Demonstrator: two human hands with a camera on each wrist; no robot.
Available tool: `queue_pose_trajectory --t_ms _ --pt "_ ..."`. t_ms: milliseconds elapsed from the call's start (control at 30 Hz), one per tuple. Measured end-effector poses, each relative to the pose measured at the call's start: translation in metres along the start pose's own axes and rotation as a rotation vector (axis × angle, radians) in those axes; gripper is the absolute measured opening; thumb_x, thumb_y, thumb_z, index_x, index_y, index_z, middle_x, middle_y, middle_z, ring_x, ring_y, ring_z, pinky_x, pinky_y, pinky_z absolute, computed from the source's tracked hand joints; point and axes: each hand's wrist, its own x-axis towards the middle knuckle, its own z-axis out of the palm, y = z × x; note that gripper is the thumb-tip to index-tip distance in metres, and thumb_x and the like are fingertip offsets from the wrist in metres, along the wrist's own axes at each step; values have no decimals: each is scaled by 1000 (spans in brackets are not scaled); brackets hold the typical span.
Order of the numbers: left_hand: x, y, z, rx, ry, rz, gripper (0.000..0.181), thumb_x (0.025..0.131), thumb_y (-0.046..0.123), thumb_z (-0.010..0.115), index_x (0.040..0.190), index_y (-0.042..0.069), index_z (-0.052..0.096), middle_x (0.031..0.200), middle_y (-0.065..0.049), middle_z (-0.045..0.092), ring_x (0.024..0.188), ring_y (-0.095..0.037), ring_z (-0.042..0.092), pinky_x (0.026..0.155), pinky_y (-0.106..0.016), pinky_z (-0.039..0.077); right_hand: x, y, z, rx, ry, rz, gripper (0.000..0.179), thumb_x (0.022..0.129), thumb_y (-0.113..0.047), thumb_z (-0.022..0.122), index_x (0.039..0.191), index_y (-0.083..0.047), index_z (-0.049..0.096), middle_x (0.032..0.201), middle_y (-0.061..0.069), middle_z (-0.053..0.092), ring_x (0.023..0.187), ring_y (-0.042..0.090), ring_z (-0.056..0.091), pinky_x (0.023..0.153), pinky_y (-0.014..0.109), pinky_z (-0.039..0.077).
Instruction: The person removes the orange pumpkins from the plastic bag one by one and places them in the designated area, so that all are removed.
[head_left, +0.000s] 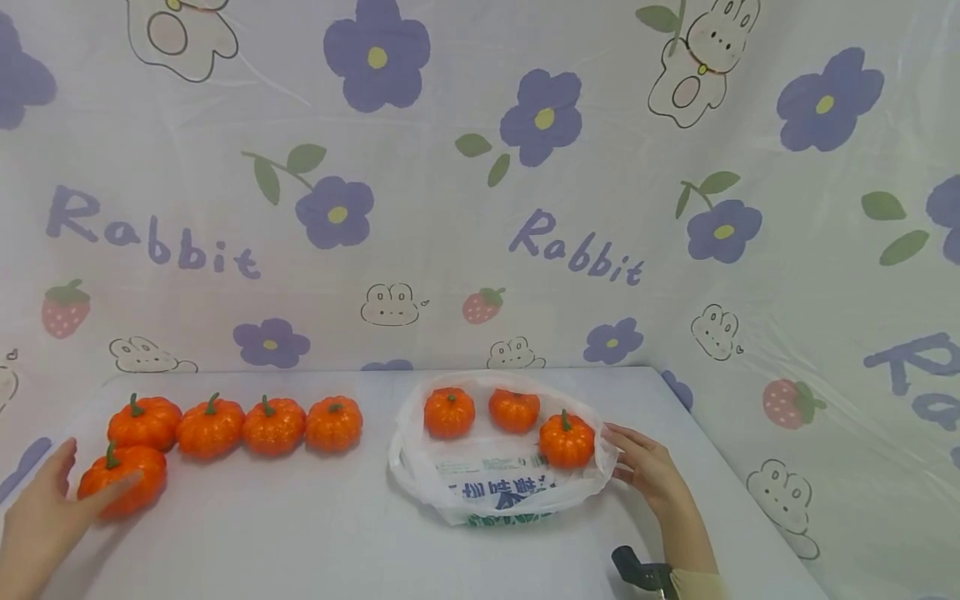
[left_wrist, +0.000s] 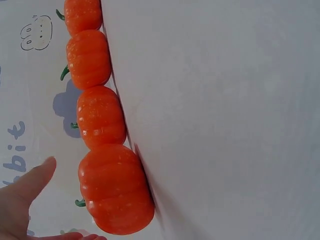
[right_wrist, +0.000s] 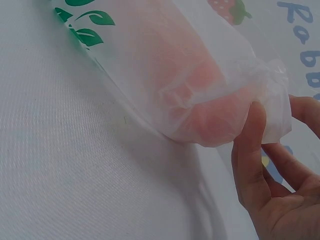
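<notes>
My left hand (head_left: 45,508) reaches around the nearest small orange pumpkin (head_left: 127,482) at the far left. Thumb and fingers are spread apart; in the left wrist view a gap shows between the hand (left_wrist: 22,205) and the closest pumpkin (left_wrist: 117,190). On the right, a white plastic bag (head_left: 420,479) lies with its mouth held wide, and three pumpkins show inside, one of them at the right (head_left: 567,442). My right hand (head_left: 648,467) pinches the right rim of the bag, thumb on one side of the film and fingers on the other, as the right wrist view shows.
Behind the nearest pumpkin, a row of several more pumpkins (head_left: 273,427) with green stems runs along the back left of the white table (head_left: 300,533). A patterned curtain (head_left: 420,250) hangs right behind the table and along its right side.
</notes>
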Motion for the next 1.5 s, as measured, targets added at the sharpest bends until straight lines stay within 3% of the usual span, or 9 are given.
queue_pose_trajectory --t_ms 167,367,533,700,933,1133,1267,1500 --pt "-2 4 -1 -21 39 45 116 88 66 54 151 -2 -15 156 -33 -12 141 -58 0 105 -76 21 1 0 0 6 4 1 65 91 -41 66 141 -4 49 126 -2 58 93 10 61 80 19 56" --pt "-7 13 3 -12 118 187 106 93 56 55 152 -4 -10 155 -36 -3 138 -62 10 103 -76 24 0 1 0 3 1 -10 65 92 -41 66 141 -3 48 124 -3 59 92 10 61 80 19 56" --pt "-8 27 7 -20 134 174 108 91 60 55 153 -1 -10 157 -33 -1 140 -58 10 104 -75 25 -1 0 0 3 -3 -14 63 93 -39 65 142 -3 47 122 -4 59 92 9 61 81 19 56" --pt "-9 39 15 -54 156 228 105 91 57 58 155 4 -7 159 -30 2 140 -59 14 106 -73 24 -2 -1 0 13 -4 -16 62 93 -38 65 141 -3 49 117 -8 60 92 10 61 80 20 56" --pt "-8 51 27 -73 130 318 100 92 55 58 156 8 -4 159 -29 7 141 -58 12 108 -76 17 -3 -2 0 21 -7 -21 60 92 -37 66 139 -3 51 111 -11 61 91 10 61 80 20 56" --pt "-10 63 39 -80 117 394 96 93 51 59 157 9 1 160 -28 13 139 -59 20 103 -76 26 -3 -2 0 20 -9 -25 60 92 -37 66 139 -4 51 111 -11 62 92 10 61 81 20 56" --pt "-13 72 46 -124 77 403 99 91 53 61 157 11 0 161 -24 11 141 -57 20 103 -73 31 -3 -2 0 19 -17 -23 61 92 -37 67 140 -3 50 111 -12 62 93 11 61 81 20 57" --pt "-15 84 58 -150 58 403 103 88 57 62 158 15 -1 163 -21 10 144 -53 16 107 -74 26 -2 -2 0 -5 -16 -27 64 92 -38 67 142 -3 48 115 -9 62 95 11 60 82 20 57"
